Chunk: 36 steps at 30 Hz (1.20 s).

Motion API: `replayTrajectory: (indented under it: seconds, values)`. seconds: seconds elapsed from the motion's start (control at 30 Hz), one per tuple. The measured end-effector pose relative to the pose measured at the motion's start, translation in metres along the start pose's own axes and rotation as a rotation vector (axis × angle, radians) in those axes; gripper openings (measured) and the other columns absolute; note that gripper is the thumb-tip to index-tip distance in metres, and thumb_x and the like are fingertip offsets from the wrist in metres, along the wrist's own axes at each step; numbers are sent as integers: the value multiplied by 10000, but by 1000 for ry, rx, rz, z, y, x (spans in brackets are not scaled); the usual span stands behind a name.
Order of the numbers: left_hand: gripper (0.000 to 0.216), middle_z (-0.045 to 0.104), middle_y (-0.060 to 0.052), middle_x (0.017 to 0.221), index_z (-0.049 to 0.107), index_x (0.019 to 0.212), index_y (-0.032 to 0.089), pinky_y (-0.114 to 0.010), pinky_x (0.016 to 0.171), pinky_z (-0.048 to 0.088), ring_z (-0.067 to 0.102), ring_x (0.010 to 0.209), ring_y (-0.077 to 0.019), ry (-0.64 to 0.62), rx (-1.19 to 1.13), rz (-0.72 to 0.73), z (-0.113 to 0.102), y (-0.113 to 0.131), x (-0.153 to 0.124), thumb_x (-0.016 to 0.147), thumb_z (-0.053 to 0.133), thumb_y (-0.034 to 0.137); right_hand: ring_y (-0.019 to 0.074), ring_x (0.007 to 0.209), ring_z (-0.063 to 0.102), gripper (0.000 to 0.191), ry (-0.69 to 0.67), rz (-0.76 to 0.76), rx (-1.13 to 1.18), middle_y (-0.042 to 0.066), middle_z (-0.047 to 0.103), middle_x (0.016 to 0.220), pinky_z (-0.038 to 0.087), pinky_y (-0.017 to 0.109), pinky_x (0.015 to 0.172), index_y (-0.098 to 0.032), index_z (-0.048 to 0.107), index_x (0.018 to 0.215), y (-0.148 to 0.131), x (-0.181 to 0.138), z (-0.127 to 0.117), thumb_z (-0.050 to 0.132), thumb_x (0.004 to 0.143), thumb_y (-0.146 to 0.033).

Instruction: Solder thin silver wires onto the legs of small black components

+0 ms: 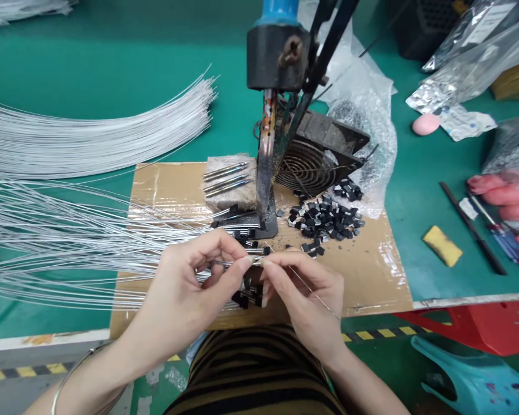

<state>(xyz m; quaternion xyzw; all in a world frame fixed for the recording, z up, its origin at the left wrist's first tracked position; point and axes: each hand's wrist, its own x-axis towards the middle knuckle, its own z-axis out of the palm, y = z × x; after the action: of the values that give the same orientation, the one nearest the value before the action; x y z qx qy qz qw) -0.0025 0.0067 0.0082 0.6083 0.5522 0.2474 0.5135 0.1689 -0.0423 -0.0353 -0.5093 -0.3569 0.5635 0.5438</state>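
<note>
My left hand [199,282] pinches the end of a thin white wire, with thumb and forefinger pressed together. Right against its fingertips, my right hand [305,294] is closed in a pinch on a small silvery connector [256,261], mostly covered by the fingers. A thin solder wire [313,292] runs across my right hand. Under and beside the hands lie wires with black connectors [254,295] on their ends. Just beyond, the metal shaft of a soldering iron [266,155] points down from a clamp onto a dark plate [268,227].
Loose black connectors [326,216] are heaped on the cardboard [372,276] at right, before a black fan [311,161]. A block [231,199] carries metal tips. White wire bundles [90,144] spread leftward. A yellow sponge [442,245] and a black stick [473,227] lie farther right.
</note>
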Motion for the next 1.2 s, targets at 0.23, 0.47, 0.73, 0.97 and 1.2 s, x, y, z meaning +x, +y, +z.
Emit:
replayTrajectory:
  seconds: [0.23,0.47,0.73,0.97,1.2]
  values:
    - [150,679,5,702,709,836,209,-217,517,434,584,612,-126,20,-10,11,2,-1,0,958,663,282,116,641,713,127,0,53,75,17,784,848,635,232,613,-281,857,1030,3,1,0,737,995,-302]
    - [157,708,0,722,706,881,220,-240,532,439,632,647,-147,33,6,-5,3,-4,-6,986,663,329,108,624,722,99,-41,137,240,16,815,851,654,214,605,-269,863,1014,8,0,5,777,966,-278]
    - [168,709,-2,733,670,901,218,-236,529,449,635,652,-150,31,12,-15,5,-7,-7,997,654,354,119,584,713,84,-15,175,293,21,817,804,657,231,572,-241,862,967,10,1,8,826,918,-299]
    - [180,682,0,711,666,886,219,-237,539,461,625,642,-151,29,23,-11,6,-8,-10,1005,637,352,110,563,695,69,-30,204,354,11,798,766,634,214,540,-238,859,940,10,3,7,834,906,-293]
    - [173,666,5,704,660,873,215,-223,517,431,605,618,-134,30,23,-3,7,-9,-11,999,647,334,85,513,667,80,-69,290,451,-1,779,713,596,171,505,-218,852,862,6,4,6,856,872,-298]
